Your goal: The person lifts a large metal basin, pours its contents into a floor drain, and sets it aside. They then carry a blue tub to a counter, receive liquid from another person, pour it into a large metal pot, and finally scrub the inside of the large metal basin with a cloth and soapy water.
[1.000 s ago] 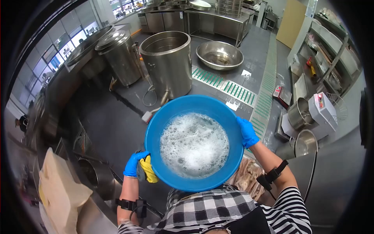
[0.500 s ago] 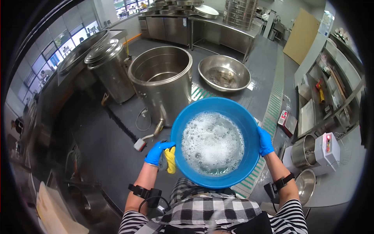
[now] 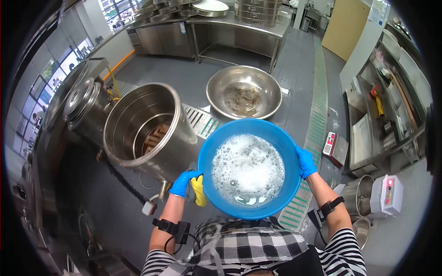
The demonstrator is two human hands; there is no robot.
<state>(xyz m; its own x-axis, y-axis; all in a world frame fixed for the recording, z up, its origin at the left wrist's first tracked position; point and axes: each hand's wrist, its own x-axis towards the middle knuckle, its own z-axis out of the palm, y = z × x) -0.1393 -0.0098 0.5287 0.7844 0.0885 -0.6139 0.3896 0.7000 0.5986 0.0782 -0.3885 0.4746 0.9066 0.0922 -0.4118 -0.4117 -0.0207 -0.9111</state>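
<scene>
Between my hands I carry a blue basin (image 3: 206, 184) of foamy, soapy water (image 3: 248, 163), held in front of my checked apron. My left hand (image 3: 183, 182), in a blue glove, grips the basin's left rim; a yellow-and-grey cloth (image 3: 198, 191) hangs from the same hand against the outside wall. Also gloved in blue, my right hand (image 3: 306, 163) is closed on the right rim, its fingers partly hidden behind the wall. Just beyond the basin, a wide steel bowl (image 3: 221, 103) with a little murky water rests on the floor. A tall, open steel barrel (image 3: 179, 138) stands at the left.
Grated drain channels (image 3: 317, 110) cross the floor. Farther left is a lidded steel pot (image 3: 80, 103). A steel table (image 3: 271, 28) bears stacked steamers at the back. On the right are a shelf rack (image 3: 368, 115), a red-and-white scale (image 3: 335, 148) and a white machine (image 3: 389, 195).
My view has shifted forward, so the barrel and the steel bowl appear nearer and farther left. Both hands keep hold of the blue basin, and the cloth still hangs at the left.
</scene>
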